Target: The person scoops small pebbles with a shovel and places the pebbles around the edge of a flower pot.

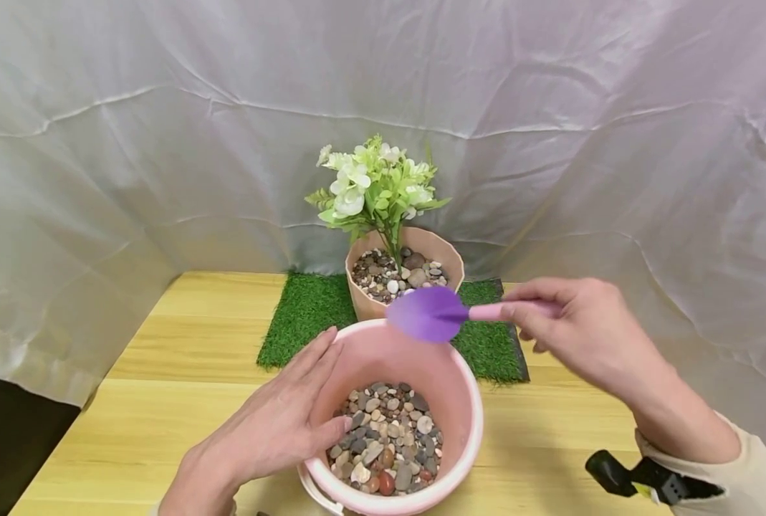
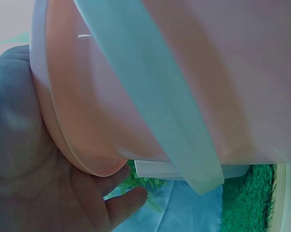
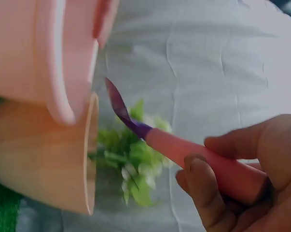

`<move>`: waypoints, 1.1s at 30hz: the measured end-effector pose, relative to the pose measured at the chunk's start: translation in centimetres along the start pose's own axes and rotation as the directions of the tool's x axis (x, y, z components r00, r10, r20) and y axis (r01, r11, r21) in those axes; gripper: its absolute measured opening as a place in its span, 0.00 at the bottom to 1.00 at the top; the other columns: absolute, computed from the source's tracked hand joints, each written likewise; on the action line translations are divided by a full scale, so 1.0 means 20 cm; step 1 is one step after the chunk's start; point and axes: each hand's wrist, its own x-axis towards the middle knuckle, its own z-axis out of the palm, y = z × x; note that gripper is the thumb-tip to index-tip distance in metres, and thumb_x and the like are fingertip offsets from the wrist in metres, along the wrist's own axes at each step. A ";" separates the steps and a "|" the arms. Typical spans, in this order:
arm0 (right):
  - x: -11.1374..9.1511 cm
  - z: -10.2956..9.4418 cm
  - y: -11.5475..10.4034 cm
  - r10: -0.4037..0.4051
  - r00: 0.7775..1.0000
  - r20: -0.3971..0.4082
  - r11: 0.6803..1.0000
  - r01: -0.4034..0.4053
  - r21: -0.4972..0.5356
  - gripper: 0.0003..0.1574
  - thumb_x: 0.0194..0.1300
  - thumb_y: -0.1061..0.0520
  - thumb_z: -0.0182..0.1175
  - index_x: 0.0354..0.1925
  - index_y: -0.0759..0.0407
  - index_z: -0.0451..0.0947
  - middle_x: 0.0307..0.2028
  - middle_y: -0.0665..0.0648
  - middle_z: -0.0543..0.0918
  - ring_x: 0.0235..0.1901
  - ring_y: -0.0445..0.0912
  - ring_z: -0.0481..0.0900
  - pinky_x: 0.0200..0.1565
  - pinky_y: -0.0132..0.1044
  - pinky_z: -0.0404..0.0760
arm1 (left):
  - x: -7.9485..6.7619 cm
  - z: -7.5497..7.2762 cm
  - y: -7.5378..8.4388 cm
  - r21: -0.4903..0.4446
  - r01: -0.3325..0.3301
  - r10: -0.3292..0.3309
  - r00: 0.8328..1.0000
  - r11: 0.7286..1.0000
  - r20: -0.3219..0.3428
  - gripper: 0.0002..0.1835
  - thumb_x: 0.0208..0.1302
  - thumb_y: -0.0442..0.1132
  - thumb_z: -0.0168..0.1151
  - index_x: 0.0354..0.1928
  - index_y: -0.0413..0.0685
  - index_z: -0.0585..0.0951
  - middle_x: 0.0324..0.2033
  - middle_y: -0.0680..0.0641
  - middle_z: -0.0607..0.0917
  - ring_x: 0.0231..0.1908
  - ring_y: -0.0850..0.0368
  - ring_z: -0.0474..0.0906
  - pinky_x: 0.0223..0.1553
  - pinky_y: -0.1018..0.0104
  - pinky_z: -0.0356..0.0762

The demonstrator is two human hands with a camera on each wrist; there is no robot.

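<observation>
My right hand (image 1: 589, 330) grips the pink handle (image 3: 198, 157) of a small trowel. Its purple blade (image 1: 428, 315) is in the air over the far rim of a pink bucket (image 1: 476, 423), in front of the flowerpot. Along the bucket's left rim rests my left hand (image 1: 273, 416), fingers straight and thumb over the inside; in the left wrist view its palm (image 2: 34, 183) lies against the rim. Mixed pebbles (image 1: 389, 437) cover the bucket's bottom. Behind it stands a peach flowerpot (image 1: 450, 261) holding pebbles and a plant with white flowers (image 1: 383, 179).
The flowerpot stands on a green artificial-grass mat (image 1: 305, 315), on a wooden table (image 1: 183, 358). A pale handle (image 2: 155, 96) hangs down the bucket's outside. Grey cloth (image 1: 228, 158) encloses the back and sides.
</observation>
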 end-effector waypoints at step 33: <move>-0.01 0.59 -0.13 -0.287 0.915 0.283 0.837 0.383 -0.391 0.16 0.70 0.48 0.69 0.27 0.51 0.79 0.20 0.44 0.74 0.20 0.41 0.73 0.25 0.38 0.78 | 0.01 0.01 0.00 0.046 -0.029 0.030 0.999 0.999 -0.032 0.51 0.69 0.57 0.64 0.85 0.45 0.52 0.85 0.46 0.44 0.84 0.46 0.44 0.81 0.45 0.55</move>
